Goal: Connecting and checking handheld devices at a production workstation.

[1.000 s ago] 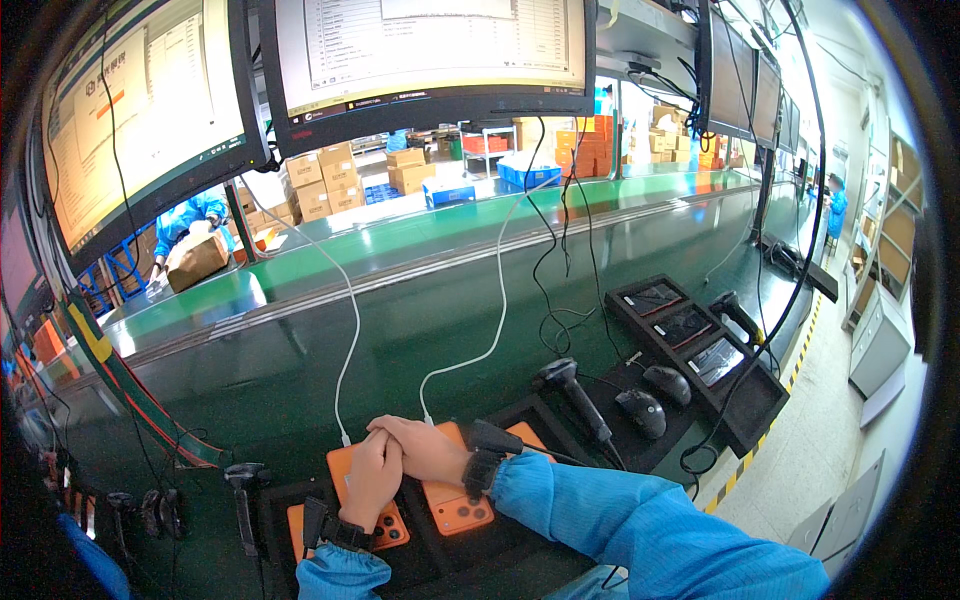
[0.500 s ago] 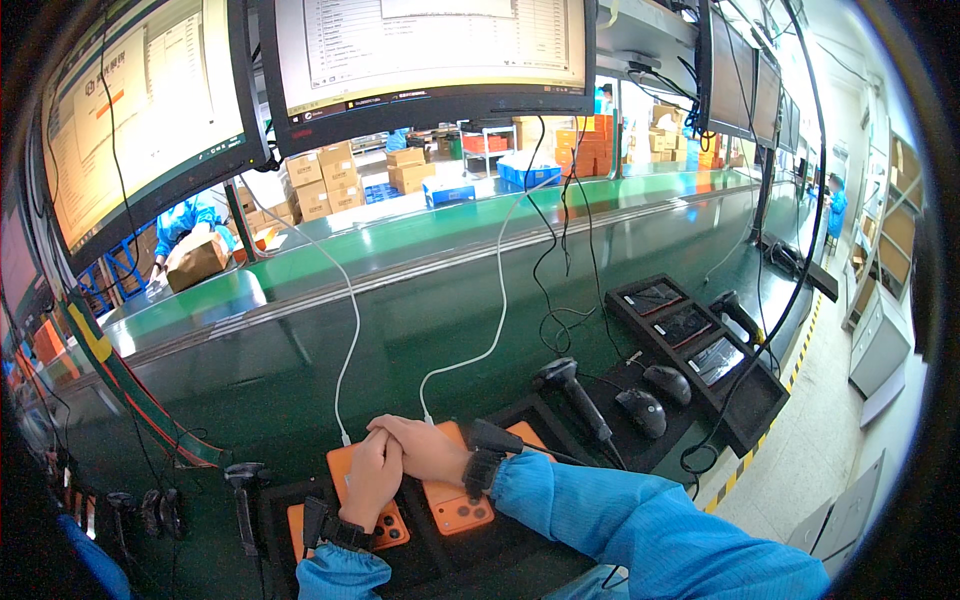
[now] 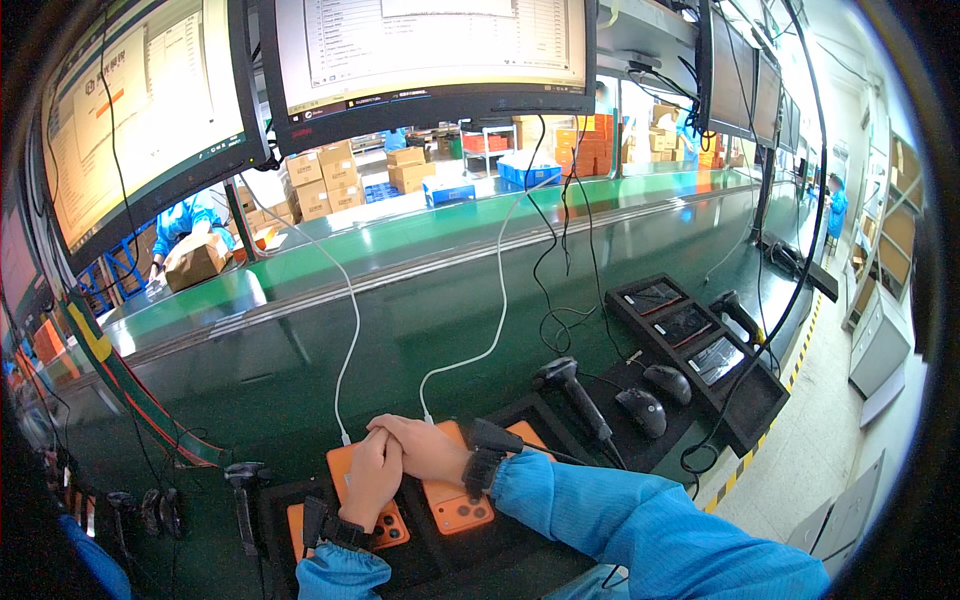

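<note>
My two hands rest together above black trays holding several orange phones. My right hand (image 3: 428,452) lies over my left hand (image 3: 372,478), its fingers folded around the left one's fingers, which are mostly hidden. Below my left hand sits an orange phone (image 3: 341,463), its camera lenses showing beside the wrist. A second orange phone (image 3: 460,512) is partly covered by my right hand and wrist. White cables (image 3: 346,400) run to the top ends of these two phones. Another orange phone (image 3: 532,438) shows beyond my right wrist, and one more (image 3: 296,522) peeks out by my left cuff.
Two monitors (image 3: 430,102) hang above the green bench (image 3: 420,310). To the right are a handheld scanner (image 3: 578,405), two mice (image 3: 642,412) and a black tray with dark-screened devices (image 3: 686,328). Another scanner (image 3: 244,500) stands left. A person in blue (image 3: 190,222) handles a carton across the bench.
My hands and the phones have not moved. Across the bench, the person and the carton have shifted slightly.
</note>
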{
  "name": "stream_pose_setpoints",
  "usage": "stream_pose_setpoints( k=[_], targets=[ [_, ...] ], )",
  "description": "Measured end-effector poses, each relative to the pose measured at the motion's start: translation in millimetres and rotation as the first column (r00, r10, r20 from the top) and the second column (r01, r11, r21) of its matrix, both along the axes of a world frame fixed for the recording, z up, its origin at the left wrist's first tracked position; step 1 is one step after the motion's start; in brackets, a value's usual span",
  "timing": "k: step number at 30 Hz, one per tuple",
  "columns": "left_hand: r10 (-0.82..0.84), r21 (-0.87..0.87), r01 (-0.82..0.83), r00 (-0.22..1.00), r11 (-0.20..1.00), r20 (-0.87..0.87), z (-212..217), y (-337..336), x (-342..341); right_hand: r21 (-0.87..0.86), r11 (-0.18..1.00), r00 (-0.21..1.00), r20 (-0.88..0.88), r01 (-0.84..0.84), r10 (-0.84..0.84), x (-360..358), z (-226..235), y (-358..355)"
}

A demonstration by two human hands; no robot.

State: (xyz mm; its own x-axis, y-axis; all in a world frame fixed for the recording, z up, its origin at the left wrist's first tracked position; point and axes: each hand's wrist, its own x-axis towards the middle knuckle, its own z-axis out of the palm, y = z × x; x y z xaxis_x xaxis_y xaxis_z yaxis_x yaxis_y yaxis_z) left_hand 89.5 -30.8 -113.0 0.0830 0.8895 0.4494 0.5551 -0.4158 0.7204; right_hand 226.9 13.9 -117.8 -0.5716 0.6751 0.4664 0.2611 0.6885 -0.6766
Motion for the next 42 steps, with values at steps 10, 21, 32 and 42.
stream_pose_setpoints(
  k=[10,21,32,42],
  targets=[
    [0.005,0.003,-0.005,1.000,1.000,-0.015,0.6,-0.6,-0.4,0.006,1.000,1.000,-0.008,-0.008,0.008,-0.5,-1.7,0.4],
    [0.005,0.027,-0.004,1.000,1.000,-0.017,-1.6,0.9,-0.3,0.001,1.000,1.000,-0.005,-0.005,0.005,0.3,-0.1,-0.2],
    [0.008,0.017,-0.007,1.000,1.000,-0.014,-1.2,0.1,-0.6,0.007,1.000,1.000,-0.003,-0.005,0.005,0.1,0.4,-0.4],
    [0.004,-0.004,-0.004,1.000,1.000,-0.001,2.4,-1.5,1.0,0.004,1.000,1.000,-0.010,-0.007,0.007,-0.5,-2.2,1.7]
  ],
)
